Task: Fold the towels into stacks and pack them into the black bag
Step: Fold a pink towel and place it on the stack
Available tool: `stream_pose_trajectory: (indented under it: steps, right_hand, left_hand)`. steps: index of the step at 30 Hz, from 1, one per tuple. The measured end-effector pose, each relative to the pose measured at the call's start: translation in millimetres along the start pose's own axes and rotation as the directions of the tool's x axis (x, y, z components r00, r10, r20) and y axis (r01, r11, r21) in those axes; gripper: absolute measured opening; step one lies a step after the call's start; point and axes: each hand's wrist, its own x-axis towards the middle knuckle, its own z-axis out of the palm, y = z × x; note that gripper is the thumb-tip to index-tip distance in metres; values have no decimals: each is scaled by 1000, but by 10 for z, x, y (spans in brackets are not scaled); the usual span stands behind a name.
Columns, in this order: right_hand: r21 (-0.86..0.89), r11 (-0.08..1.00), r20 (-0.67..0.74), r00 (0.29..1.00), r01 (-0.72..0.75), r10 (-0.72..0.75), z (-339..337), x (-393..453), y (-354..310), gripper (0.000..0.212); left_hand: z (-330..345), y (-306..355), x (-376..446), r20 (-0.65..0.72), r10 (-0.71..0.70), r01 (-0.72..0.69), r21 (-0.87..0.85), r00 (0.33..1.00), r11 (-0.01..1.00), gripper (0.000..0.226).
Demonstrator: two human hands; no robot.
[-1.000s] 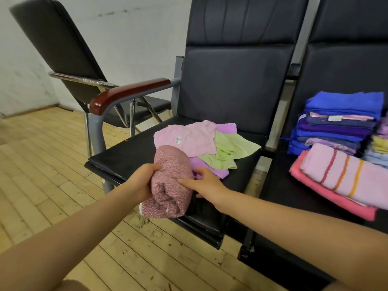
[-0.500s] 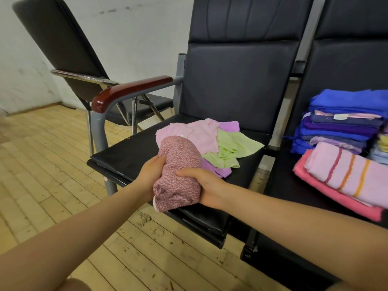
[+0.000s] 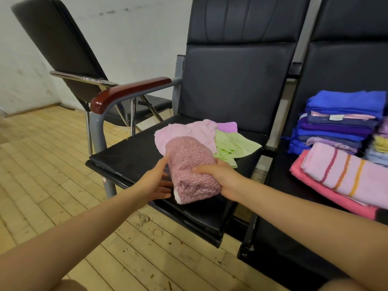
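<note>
The mauve towel (image 3: 192,171) lifts off the seat (image 3: 134,156) at frame centre, the right hand (image 3: 222,177) clenched round its side. The left hand (image 3: 155,181) has let go, fingers straight beside it (1 hand carries now). Likely heading right, to the folded stacks (image 3: 344,122).

A: We see a white wall (image 3: 136,38), scuffed and marked near its top.

B: Under it we have a wooden plank floor (image 3: 52,175), pale yellow and scratched.

A: We count two black padded chairs side by side; the nearer chair (image 3: 235,85) carries a dark red wooden armrest (image 3: 130,91) on a grey metal frame, and the second chair (image 3: 346,66) stands just beside it on the right.

B: Behind them we find a folding chair (image 3: 63,49) tilted towards the wall, with chrome legs.
</note>
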Motion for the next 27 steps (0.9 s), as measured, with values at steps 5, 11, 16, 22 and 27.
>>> stream_pose_trajectory:
  steps: [5,11,16,22,27]
  right_hand:
    - [129,990,176,981,59,-81,-102,-99,-264,79]
    - [102,994,116,992,37,-49,-254,-263,-278,75]
    - [433,886,29,986,-163,167,-354,-439,-215,49]
    - [494,861,-179,983,125,-41,-736,-447,-432,34]
    - [301,918,-523,850,257,-67,-1440,-539,-493,44]
  left_hand:
    - [210,205,-191,354,101,97,-501,930,860,67]
    - [393,506,-50,-16,162,-138,-615,987,777,60]
    - [691,738,59,-187,254,-313,-657,949,686,32]
    - [1251,848,145,-265,381,-464,-553,886,692,58]
    - [1876,882,135,-176,547,-575,-250,818,779,75]
